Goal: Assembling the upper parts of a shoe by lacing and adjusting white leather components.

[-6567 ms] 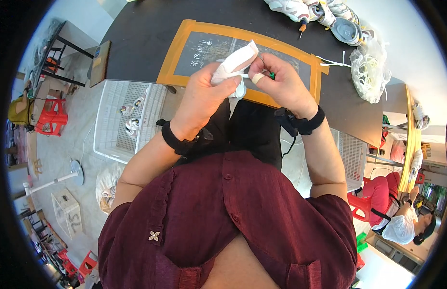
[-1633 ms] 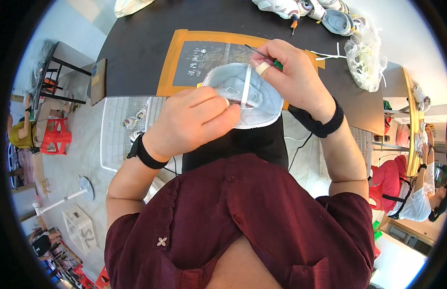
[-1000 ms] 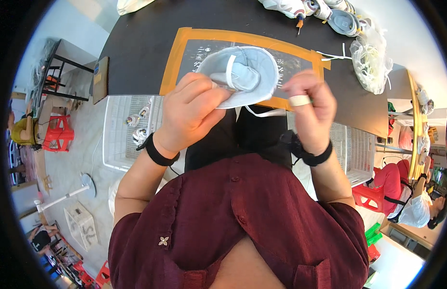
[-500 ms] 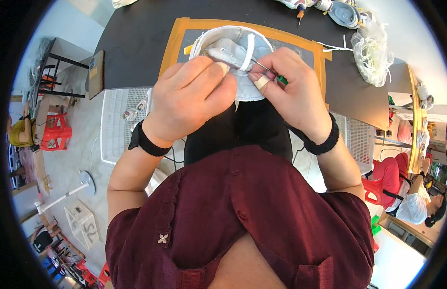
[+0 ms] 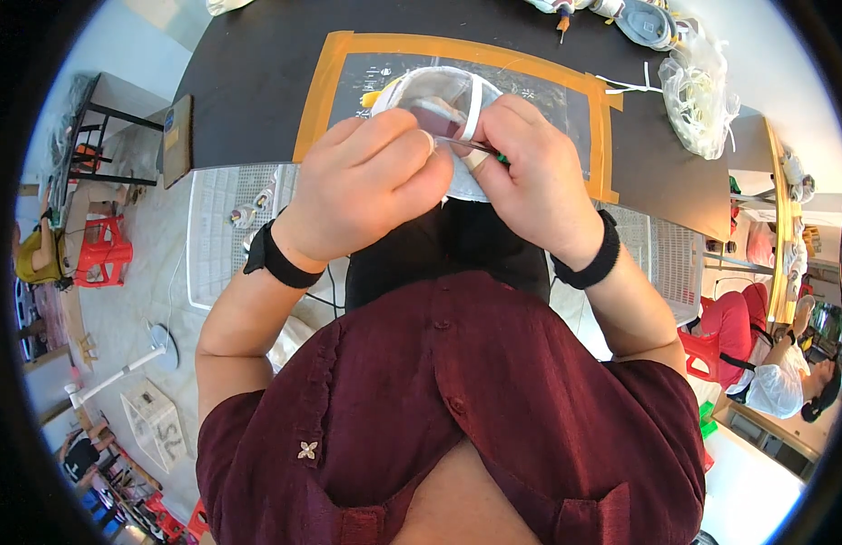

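Observation:
A round, bowl-shaped piece of pale grey and white cloth (image 5: 435,82) stands at the table's near edge, a narrow white strip (image 5: 472,104) running across it. A dark reddish patch shows inside it. My right hand (image 5: 537,173) is closed on a thin metal tool with a green handle (image 5: 502,158); its shaft points left, towards my left fingertips. My left hand (image 5: 371,182) is closed in a pinch in front of the cloth piece's left side, and what lies between its fingers is hidden. Bandage-like wraps show on both hands.
A clear sheet edged with orange tape (image 5: 316,100) covers part of the dark table (image 5: 257,64). Shoe-like pieces (image 5: 643,23) and a plastic bag of white strips (image 5: 698,104) lie at the far right. White baskets (image 5: 677,263) stand below; a person (image 5: 770,381) sits at right.
The cloth piece has tilted and sits a little lower, baring the dark patch inside. My right hand has shifted left, and the tool lies flatter, its tip nearer my left fingers.

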The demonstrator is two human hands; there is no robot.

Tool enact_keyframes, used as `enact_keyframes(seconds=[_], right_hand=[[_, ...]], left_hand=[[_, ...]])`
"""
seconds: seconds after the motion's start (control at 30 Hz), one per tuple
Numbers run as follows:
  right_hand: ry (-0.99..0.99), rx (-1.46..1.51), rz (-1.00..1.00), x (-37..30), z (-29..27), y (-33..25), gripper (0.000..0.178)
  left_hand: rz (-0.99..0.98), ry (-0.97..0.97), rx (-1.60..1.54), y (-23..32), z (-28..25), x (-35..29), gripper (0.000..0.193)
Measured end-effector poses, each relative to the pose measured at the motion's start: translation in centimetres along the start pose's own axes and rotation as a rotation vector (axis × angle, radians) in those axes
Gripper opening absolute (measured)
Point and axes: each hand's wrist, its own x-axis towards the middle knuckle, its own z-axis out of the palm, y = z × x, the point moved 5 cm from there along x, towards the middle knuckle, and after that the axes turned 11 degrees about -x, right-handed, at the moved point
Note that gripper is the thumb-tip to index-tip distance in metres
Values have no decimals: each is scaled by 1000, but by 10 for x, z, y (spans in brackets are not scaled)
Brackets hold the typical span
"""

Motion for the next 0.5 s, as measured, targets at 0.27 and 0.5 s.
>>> enact_keyframes(seconds=[0.27,0.5], right_hand=[[-291,784,545,-14,33,25,18],[-400,722,514,-15,36,31,15]], left_hand=[[-33,-40,-91,11,10,-6,29],[13,-69,-96,8,9,-10,28]])
